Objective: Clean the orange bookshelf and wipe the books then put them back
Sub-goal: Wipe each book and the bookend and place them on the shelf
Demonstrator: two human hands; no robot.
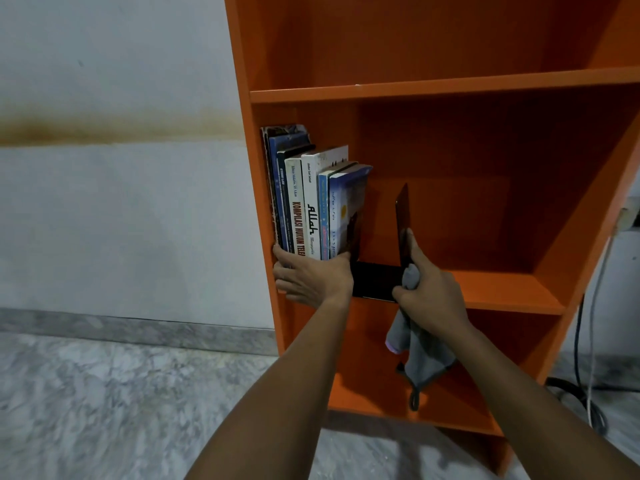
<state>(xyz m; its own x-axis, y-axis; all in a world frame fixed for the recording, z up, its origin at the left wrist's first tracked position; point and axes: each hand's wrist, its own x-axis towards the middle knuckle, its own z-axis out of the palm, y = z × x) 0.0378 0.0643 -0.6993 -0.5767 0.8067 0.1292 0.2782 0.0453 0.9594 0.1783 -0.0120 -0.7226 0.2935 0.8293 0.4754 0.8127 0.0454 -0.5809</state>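
Note:
The orange bookshelf fills the right half of the view. Several books stand upright at the left end of its middle shelf. My left hand grips the bottom of that row, fingers on the leftmost book and thumb against the rightmost. A black metal bookend stands just right of the books, its base flat on the shelf. My right hand holds a grey cloth that hangs below the shelf edge, and its index finger presses on the bookend's upright plate.
A white wall with a brown stain band lies left of the shelf. The floor is grey marble. Cables hang and coil on the floor to the right of the bookshelf. The upper shelf and the right part of the middle shelf hold nothing.

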